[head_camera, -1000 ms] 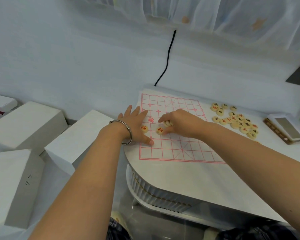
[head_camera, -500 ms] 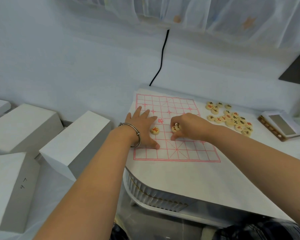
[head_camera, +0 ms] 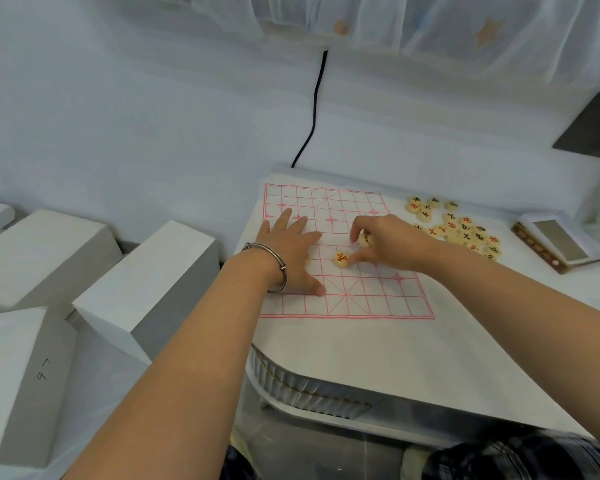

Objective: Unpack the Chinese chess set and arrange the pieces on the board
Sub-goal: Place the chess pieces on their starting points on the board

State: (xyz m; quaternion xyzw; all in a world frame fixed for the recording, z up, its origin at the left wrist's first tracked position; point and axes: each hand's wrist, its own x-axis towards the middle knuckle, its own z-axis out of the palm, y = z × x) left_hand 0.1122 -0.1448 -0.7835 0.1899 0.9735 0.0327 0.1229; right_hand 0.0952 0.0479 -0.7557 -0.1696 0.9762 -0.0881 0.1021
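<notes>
Both hands on the board (head_camera: pixel 378 301).
L hand (head_camera: pixel 291 251) flat, fingers spread; R hand (head_camera: pixel 392 244) pinches a piece (head_camera: pixel 365 239), thumb touching red-marked piece (head_camera: pixel 341 259).

The person is wearing a thin silver bangle (head_camera: pixel 269 252) on the wrist just behind the left grip (head_camera: pixel 291 251), and a small bead is sitting on its band. Both forearms are showing bare. At the bottom edge, dark plaid clothing (head_camera: pixel 520 459) in blue-grey checks is showing.
</notes>
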